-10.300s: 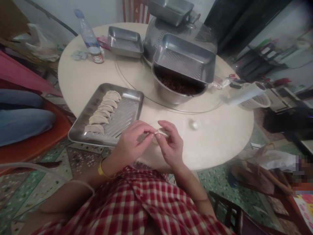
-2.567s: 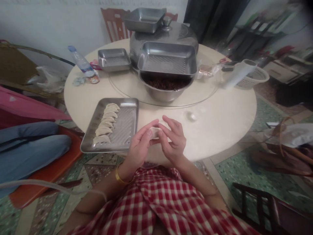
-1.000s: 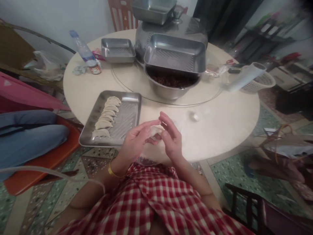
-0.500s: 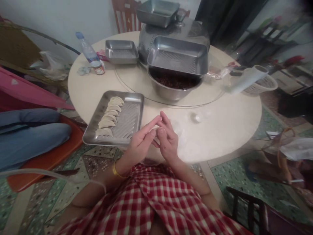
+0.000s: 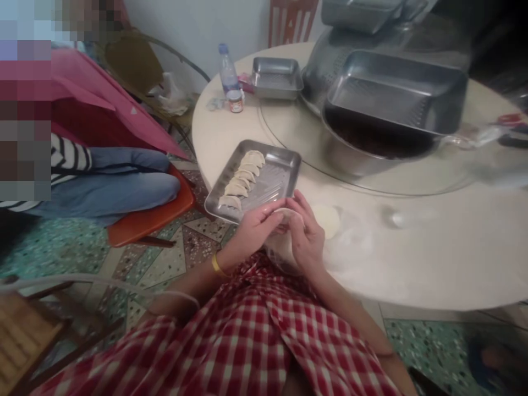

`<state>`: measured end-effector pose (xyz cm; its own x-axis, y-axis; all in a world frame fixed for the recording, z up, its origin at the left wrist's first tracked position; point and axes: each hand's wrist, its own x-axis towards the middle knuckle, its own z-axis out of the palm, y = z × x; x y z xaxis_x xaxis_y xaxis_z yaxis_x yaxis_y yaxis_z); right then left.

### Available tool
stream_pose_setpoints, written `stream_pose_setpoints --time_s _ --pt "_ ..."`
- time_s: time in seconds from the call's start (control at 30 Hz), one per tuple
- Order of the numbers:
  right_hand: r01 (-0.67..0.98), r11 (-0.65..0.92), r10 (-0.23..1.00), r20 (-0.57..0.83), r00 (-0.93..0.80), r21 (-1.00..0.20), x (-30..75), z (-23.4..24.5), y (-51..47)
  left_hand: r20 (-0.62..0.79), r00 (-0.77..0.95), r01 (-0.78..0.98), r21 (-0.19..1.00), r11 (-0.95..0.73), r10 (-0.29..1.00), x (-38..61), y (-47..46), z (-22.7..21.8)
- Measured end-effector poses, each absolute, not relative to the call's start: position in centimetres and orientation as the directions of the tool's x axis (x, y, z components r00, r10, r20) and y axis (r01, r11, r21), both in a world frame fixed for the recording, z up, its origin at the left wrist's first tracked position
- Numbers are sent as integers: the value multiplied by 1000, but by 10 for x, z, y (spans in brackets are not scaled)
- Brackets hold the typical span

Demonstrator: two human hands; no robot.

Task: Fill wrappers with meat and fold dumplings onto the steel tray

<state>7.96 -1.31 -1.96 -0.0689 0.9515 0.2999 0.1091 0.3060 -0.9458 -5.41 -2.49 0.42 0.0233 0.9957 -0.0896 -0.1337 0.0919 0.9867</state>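
Between my two hands, at the table's near edge, is a pale dumpling [image 5: 290,212], its lower part hidden by fingers. My left hand [image 5: 260,224] grips its left side, thumb on top. My right hand [image 5: 307,237] pinches the right side, also with the thumb pressed on it. Just left of my hands lies a metal tray [image 5: 274,190] with a row of several folded dumplings [image 5: 243,176] along its left half. A round pale dough wrapper [image 5: 328,221] rests on the table beside my right hand, next to a clear plastic bag [image 5: 355,239].
A large metal bowl [image 5: 350,151] with dark filling stands at the back right, a deep pan [image 5: 396,91] resting over it. Behind the tray are a small pan [image 5: 277,80], a bottle [image 5: 229,71] and a jar [image 5: 235,102]. A person in jeans [image 5: 140,181] sits at left.
My view has swung left, so the table sits further right and the seated person shows more. The dumpling's edge and the round wrapper are now more visible. Both hands still hold the dumpling.
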Motion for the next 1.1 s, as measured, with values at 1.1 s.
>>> stream_pose_setpoints --time_s 1.1 --pt "877 421 906 63 -418 -229 46 16 163 -52 128 159 987 31 990 -117 176 -22"
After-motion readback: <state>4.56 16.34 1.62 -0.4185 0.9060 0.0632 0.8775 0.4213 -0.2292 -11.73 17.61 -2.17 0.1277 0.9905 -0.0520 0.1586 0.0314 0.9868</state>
